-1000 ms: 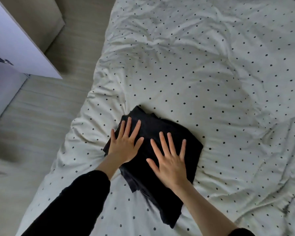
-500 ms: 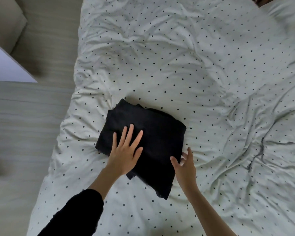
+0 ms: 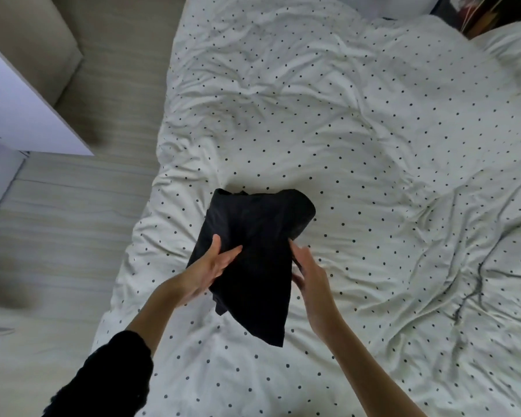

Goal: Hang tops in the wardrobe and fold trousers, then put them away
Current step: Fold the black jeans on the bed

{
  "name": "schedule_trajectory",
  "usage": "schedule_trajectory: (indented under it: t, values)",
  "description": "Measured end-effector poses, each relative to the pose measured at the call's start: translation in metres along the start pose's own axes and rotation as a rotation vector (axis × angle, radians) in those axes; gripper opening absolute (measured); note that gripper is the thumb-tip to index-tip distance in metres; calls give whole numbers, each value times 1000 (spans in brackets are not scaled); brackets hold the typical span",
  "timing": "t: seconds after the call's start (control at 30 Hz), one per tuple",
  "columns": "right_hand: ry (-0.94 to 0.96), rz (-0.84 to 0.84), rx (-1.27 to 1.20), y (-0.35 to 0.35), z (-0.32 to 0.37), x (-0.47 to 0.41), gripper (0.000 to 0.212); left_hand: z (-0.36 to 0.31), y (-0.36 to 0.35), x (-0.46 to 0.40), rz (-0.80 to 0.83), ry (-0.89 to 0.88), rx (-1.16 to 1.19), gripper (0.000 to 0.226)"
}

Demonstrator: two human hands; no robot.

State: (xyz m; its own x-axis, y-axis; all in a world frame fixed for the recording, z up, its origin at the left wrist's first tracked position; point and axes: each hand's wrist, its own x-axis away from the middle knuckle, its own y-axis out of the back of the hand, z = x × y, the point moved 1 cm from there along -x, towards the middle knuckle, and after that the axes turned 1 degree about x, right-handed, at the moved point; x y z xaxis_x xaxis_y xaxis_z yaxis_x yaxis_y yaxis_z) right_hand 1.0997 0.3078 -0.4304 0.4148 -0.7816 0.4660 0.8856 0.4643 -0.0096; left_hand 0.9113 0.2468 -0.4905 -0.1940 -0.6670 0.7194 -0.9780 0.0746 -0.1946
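— Where are the trousers (image 3: pixel 254 254)?

— Near the left edge of the bed (image 3: pixel 358 152), folded into a dark bundle. The far end looks to rest on the dotted cover; the near end hangs in a loose point toward the person, seemingly lifted off the cover, though I can't be sure.

— And the left hand (image 3: pixel 206 270)?

— It grips the bundle's left edge: thumb on top, fingers lying along the cloth, part of the palm hidden beneath the fabric.

— The right hand (image 3: pixel 309 273)?

— At the bundle's right edge, fingers (image 3: pixel 295 248) tucked against or under the fold. It appears to hold the cloth, but the fingertips are blurred, so the exact hold is hard to read.

— Anything else around the bed?

— Left of it, pale wooden floor (image 3: pixel 60 224). Beyond that, at the frame's left edge, a white panel (image 3: pixel 21 115) — likely a cabinet or door, I can't tell which. At the bed's far right corner sits something dark and colourful, too blurred to name. A black sleeve (image 3: pixel 109 377) covers the left forearm.
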Motion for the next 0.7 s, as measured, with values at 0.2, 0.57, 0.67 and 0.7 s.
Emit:
schedule_trajectory:
  t: [0.2, 0.57, 0.67, 0.7]
  values:
    - [57, 63, 247, -42, 15, -34, 30, 1, 23, 7, 9, -4, 211, 98]
    - [19, -443, 795, 28, -1, -9, 71, 29, -15, 0, -340, -368, -707, 50]
    - [408, -268, 1339, 15, -11, 4, 77, 22, 5, -13, -444, -453, -1200, 80]
    - [468, -161, 1468, 8, -19, 3, 80, 18, 11, -18, -428, -429, -1324, 91]
